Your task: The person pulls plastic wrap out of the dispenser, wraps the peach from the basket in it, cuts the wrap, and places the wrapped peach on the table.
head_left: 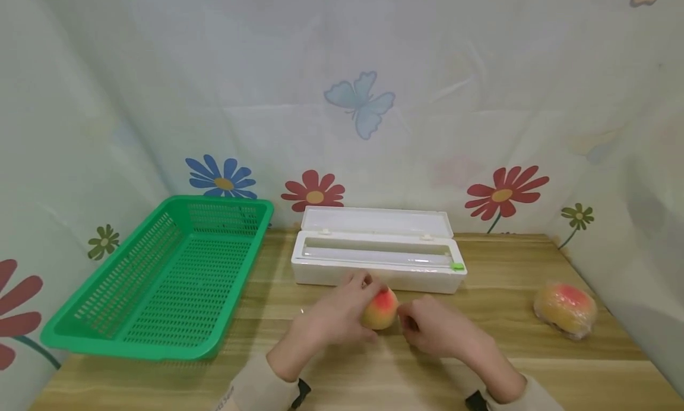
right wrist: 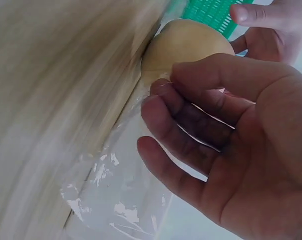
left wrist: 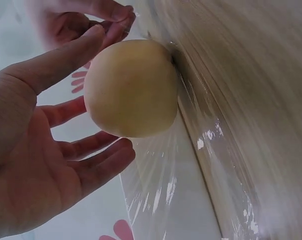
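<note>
Sleeves (head_left: 260, 385) cut off; hands (head_left: 342, 310) partly hide fruit (head_left: 382, 311).

Printed small and dark on the pale left sleeve (head_left: 262, 386), at the near edge of the head view, left of the middle. Slants along the cloth as a short line of lettering (head_left: 225, 398). Too small and blurred to read surely as any word, brand or number.
</note>
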The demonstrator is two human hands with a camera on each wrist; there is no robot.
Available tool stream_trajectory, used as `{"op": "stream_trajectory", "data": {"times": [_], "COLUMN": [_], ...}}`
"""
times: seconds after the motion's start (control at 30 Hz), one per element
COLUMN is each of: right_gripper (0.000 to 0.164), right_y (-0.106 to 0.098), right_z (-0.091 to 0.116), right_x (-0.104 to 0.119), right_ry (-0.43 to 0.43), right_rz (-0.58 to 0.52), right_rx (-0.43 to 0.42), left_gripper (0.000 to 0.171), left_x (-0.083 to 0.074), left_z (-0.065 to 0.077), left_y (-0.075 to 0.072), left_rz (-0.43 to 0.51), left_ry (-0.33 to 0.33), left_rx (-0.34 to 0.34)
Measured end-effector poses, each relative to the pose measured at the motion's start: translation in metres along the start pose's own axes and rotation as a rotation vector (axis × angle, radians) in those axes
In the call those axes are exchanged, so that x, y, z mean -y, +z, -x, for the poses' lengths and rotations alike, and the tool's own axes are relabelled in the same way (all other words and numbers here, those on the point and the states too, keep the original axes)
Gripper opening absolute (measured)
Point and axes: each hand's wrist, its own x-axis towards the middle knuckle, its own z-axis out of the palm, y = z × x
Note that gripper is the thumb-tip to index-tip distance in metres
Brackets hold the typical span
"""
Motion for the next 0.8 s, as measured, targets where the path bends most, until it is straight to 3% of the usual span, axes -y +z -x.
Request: {"op": "stream_trajectory", "data": {"times": [0.33, 0.53, 0.8], "right_gripper": [0.026, 0.026, 0.027], "right_y": [-0.003, -0.009, -0.018], "right_z": [0.002, 0.004, 0.005], "right_x": [0.003, 0.008, 0.011], "right_ry": [-0.027, -0.066, -0.04], "right_rz": [-0.058, -0.076, -0.079], "right_rx": [-0.048, -0.106, -0.121], "left_gripper": [0.096, 0.105, 0.081], "left_x": [-0.01, -0.012, -0.009], "left_z": [0.003, 0.005, 0.0], "left_y": [0.007, 0.009, 0.009], "left_rz": [-0.105, -0.151, -0.195], "left_ry": [-0.034, -0.033, 0.001], "left_rx": [-0.019, -0.066, -0.181]}}
